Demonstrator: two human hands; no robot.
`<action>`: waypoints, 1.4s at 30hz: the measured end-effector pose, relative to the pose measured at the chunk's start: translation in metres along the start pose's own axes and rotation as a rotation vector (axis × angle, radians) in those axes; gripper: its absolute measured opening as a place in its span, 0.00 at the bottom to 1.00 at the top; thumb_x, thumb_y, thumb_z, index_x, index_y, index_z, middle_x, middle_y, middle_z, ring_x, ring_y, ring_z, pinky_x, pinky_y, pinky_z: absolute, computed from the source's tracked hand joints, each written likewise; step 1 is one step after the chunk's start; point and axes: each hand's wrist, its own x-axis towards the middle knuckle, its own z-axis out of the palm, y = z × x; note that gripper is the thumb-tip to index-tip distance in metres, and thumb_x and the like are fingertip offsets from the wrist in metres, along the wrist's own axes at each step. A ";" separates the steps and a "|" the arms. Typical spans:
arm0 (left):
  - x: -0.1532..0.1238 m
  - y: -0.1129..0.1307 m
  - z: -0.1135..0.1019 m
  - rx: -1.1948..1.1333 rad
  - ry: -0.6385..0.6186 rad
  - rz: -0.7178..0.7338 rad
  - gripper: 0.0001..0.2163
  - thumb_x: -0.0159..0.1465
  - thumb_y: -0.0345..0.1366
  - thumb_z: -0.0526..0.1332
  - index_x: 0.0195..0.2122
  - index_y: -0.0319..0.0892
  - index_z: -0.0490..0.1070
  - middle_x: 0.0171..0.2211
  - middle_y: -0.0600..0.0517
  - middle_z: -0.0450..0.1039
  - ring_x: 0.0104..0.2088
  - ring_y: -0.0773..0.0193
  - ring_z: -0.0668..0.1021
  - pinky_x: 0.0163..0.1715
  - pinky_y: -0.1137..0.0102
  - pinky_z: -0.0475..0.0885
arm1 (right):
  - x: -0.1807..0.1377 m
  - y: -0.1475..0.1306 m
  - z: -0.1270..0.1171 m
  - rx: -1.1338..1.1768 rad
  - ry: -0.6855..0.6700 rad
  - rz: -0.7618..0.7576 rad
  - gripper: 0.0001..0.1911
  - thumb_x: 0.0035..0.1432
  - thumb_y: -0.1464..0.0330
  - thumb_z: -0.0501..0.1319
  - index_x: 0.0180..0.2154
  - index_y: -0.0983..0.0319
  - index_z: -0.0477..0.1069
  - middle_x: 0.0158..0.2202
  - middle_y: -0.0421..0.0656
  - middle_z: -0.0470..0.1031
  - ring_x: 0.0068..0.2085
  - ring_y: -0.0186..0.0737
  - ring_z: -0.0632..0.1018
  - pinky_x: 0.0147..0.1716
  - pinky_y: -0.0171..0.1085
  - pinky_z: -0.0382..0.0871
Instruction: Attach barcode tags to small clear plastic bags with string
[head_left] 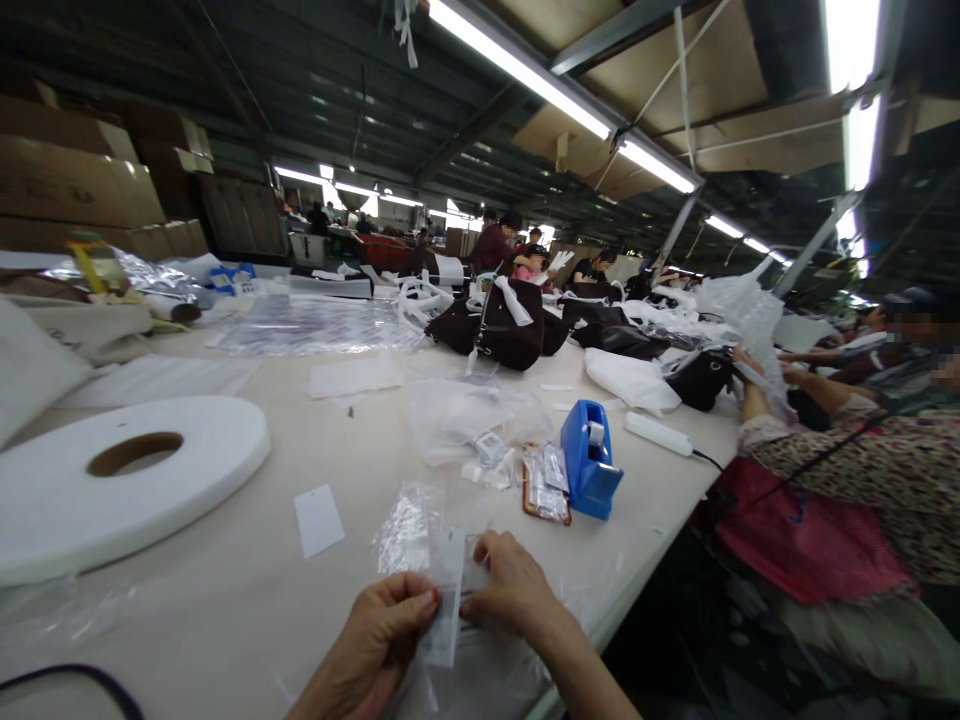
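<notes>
A narrow white printed paper strip (451, 610) is over the near end of the tabletop (225, 620), by its right edge. The left hand (379, 630) has its grip clamped on it; whether the right hand (517, 585), just beside, grips anything I cannot tell. Handling looks partway: this strip is up, a plain white rectangular card (319, 520) lies loose farther from that edge, a blue plastic tape dispenser (589, 460) stands untouched

There is one held strip (451, 600), one blue dispenser (589, 460).
</notes>
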 end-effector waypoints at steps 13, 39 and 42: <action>0.002 -0.003 -0.009 0.002 -0.014 -0.005 0.11 0.41 0.33 0.73 0.18 0.37 0.71 0.16 0.54 0.72 0.19 0.71 0.70 0.21 0.77 0.63 | 0.005 0.005 0.001 0.055 -0.011 -0.007 0.11 0.35 0.73 0.65 0.27 0.61 0.69 0.27 0.38 0.72 0.30 0.36 0.71 0.25 0.31 0.56; 0.001 0.000 -0.011 0.060 -0.012 0.016 0.11 0.41 0.34 0.73 0.18 0.37 0.70 0.16 0.55 0.71 0.19 0.71 0.69 0.21 0.77 0.62 | -0.022 0.007 0.013 0.126 -0.036 0.017 0.20 0.31 0.66 0.69 0.31 0.61 0.70 0.29 0.40 0.74 0.31 0.40 0.73 0.27 0.33 0.58; 0.002 -0.001 -0.012 0.065 -0.006 0.019 0.11 0.41 0.34 0.73 0.18 0.37 0.70 0.16 0.55 0.70 0.19 0.71 0.69 0.21 0.77 0.62 | -0.025 0.004 0.012 0.082 -0.034 0.041 0.21 0.31 0.66 0.69 0.32 0.61 0.70 0.31 0.42 0.74 0.33 0.43 0.73 0.28 0.34 0.58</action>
